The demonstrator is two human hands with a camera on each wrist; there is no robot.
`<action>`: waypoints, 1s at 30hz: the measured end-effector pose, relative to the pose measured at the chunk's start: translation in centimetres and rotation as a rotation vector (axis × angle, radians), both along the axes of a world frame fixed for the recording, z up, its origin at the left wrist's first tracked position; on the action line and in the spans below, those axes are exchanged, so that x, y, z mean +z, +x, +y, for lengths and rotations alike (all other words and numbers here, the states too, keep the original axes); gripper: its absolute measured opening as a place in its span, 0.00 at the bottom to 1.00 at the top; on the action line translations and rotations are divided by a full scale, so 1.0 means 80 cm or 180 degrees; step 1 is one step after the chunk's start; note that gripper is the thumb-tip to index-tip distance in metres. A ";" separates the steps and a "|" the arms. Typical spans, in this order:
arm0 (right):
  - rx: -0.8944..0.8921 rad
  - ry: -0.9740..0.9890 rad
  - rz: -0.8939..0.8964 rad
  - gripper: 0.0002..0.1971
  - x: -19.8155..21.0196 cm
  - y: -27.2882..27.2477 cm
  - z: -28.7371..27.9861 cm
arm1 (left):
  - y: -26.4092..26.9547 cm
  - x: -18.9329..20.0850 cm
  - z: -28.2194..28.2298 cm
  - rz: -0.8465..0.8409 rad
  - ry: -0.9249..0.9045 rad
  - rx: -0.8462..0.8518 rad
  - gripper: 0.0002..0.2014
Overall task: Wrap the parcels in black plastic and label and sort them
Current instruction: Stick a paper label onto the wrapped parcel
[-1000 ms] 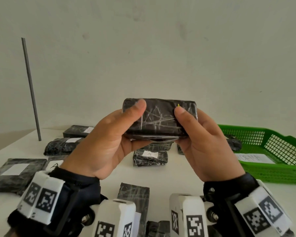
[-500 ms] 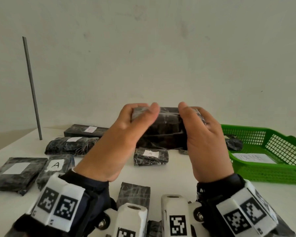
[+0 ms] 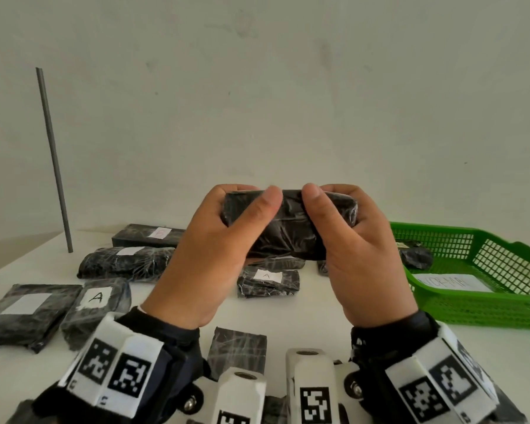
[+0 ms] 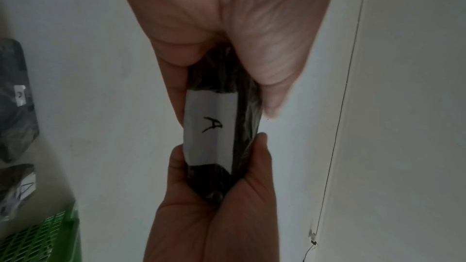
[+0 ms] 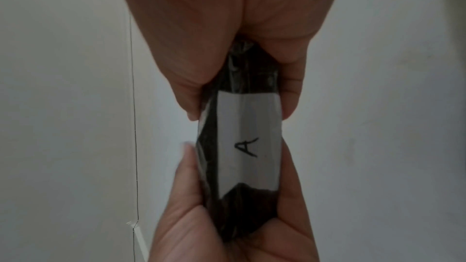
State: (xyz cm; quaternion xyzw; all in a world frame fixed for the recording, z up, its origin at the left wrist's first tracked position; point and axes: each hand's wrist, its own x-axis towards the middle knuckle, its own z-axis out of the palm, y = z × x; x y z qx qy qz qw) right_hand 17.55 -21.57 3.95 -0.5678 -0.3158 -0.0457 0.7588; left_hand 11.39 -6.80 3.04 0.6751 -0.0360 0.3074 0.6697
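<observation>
Both hands hold one black-wrapped parcel (image 3: 288, 228) in the air above the table. My left hand (image 3: 214, 240) grips its left end, thumb on the near face. My right hand (image 3: 358, 240) grips the right end the same way. The far face carries a white label marked "A" (image 4: 209, 127), which shows in the left wrist view and, as the label (image 5: 248, 144), in the right wrist view. Several wrapped parcels lie on the table below, among them a parcel marked "A" (image 3: 268, 283) in the middle and another marked "A" (image 3: 97, 304) at the left.
A green mesh basket (image 3: 484, 304) stands at the right with a paper sheet and a black parcel (image 3: 415, 258) inside. A thin grey rod (image 3: 54, 160) stands upright at the back left. A pale wall rises behind the white table (image 3: 172, 301).
Both hands have turned the parcel, so its broad face tips away from me, and both thumbs have slid toward its middle. The parcel has dropped slightly.
</observation>
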 end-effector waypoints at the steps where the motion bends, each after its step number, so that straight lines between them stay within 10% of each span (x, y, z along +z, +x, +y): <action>1: 0.0008 -0.0023 0.0002 0.24 0.000 0.001 -0.001 | -0.001 0.000 -0.001 0.0003 0.0005 0.0029 0.30; 15: 0.0033 -0.0136 0.0109 0.30 -0.002 0.004 -0.002 | -0.008 0.001 0.006 0.0102 0.0674 0.0219 0.31; 30: 0.0455 -0.0697 -0.0087 0.35 -0.008 0.013 -0.011 | -0.011 0.010 0.015 0.0254 0.0107 -0.0236 0.35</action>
